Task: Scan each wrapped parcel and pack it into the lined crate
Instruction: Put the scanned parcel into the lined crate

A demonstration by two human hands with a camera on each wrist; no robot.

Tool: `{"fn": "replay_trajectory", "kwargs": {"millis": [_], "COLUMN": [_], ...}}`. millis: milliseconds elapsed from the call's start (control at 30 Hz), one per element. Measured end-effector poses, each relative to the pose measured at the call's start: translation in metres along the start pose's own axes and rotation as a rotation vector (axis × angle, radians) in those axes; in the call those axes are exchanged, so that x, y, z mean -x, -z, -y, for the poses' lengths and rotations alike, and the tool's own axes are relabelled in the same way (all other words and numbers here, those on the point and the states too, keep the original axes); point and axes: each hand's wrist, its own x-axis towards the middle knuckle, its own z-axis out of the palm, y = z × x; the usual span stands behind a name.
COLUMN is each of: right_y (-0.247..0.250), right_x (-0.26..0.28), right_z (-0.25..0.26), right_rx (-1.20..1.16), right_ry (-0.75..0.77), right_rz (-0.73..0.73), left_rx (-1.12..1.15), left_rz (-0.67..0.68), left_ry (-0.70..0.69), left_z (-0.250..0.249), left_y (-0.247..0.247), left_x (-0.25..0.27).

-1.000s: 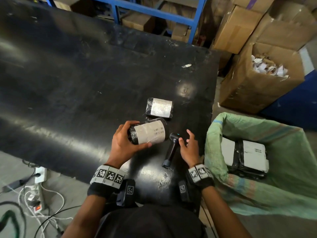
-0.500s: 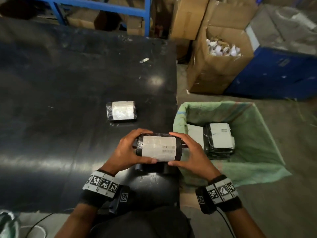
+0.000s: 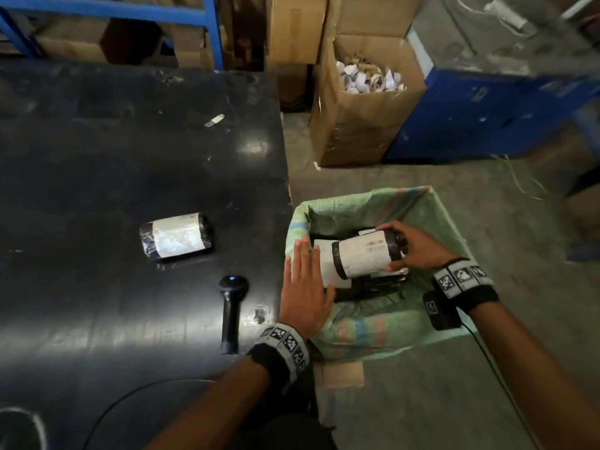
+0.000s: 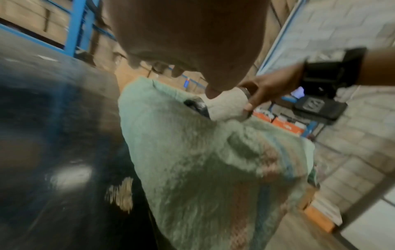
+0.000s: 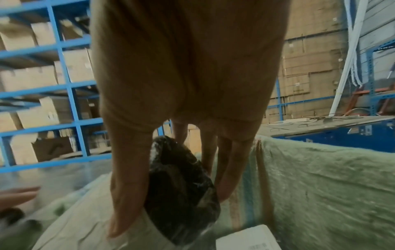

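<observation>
The right hand (image 3: pixel 418 251) reaches down into the crate (image 3: pixel 448 209) that stands on the floor by the right edge of the tabletop (image 3: pixel 97 164). Its fingers and thumb curl round one end of the held parcel (image 3: pixel 363 254), a black roll with a white label. The roll lies on its side, just over other parcels (image 3: pixel 367 287) at the bottom of the crate. A green liner (image 3: pixel 373 332) covers the crate walls and folds over the rim.

The left hand (image 3: pixel 305 287) is flat and spread, palm down, fingers straight. It sits over the left rim of the crate, close to the roll's near end. I cannot tell if it touches the roll.

The second parcel (image 3: pixel 177 237) lies on its side on the tabletop, well apart from both hands. The scanner (image 3: pixel 232 313) lies near the front right corner of the tabletop, just left of the left hand, with a small blue light on its head.
</observation>
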Motion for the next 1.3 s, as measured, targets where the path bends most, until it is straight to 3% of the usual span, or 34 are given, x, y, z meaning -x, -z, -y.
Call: {"fn": "replay_trajectory", "kwargs": {"millis": [167, 333, 500, 600, 700, 833, 900, 967, 1067, 1200, 1300], "right_y": [-0.018, -0.060, -0.104, -0.099, -0.076, -0.055, -0.062, -0.084, -0.143, -0.233, -0.275], "right_x": [-0.067, -0.108, -0.119, -0.119, -0.103, -0.059, -0.035, -0.018, -0.010, -0.023, -0.030], "right_z": [0.002, -0.008, -0.026, -0.025, -0.010, 0.040, 0.081, 0.123, 0.167, 0.178, 0.174], "right_rx": [-0.019, -0.075, -0.120, -0.071, 0.071, 0.050, -0.145, -0.346, -0.469, -0.429, -0.498], "right_ry": [0.001, -0.080, -0.177, -0.188, -0.214, -0.064, 0.069, 0.160, 0.151, -0.052, -0.142], "right_rz": [-0.031, -0.085, -0.200, -0.213, -0.148, -0.279, -0.350, -0.325, -0.239, -0.117, 0.012], "left_rx": [-0.087, -0.120, -0.083, -0.012, 0.215, 0.253, 0.208, 0.148, 0.002, -0.059, -0.013], "left_rz": [0.080, 0.119, 0.153, 0.196, 0.170, -0.044, -0.126, -0.183, -0.089, 0.144, 0.233], "left_ry": [0.081, 0.078, 0.050, -0.011, -0.029, 0.053, 0.132, 0.212, 0.366, 0.527, 0.526], "left_z": [-0.002, 0.001, 0.009, 0.018, 0.036, 0.099, 0.144, 0.192, 0.259, 0.335, 0.375], "left_y": [-0.021, -0.024, -0.025, -0.017, 0.004, 0.051, 0.078, 0.104, 0.135, 0.143, 0.132], "left_x": [-0.003, -0.004, -0.003, -0.005, -0.009, -0.021, -0.029, -0.033, -0.036, -0.044, -0.055]}}
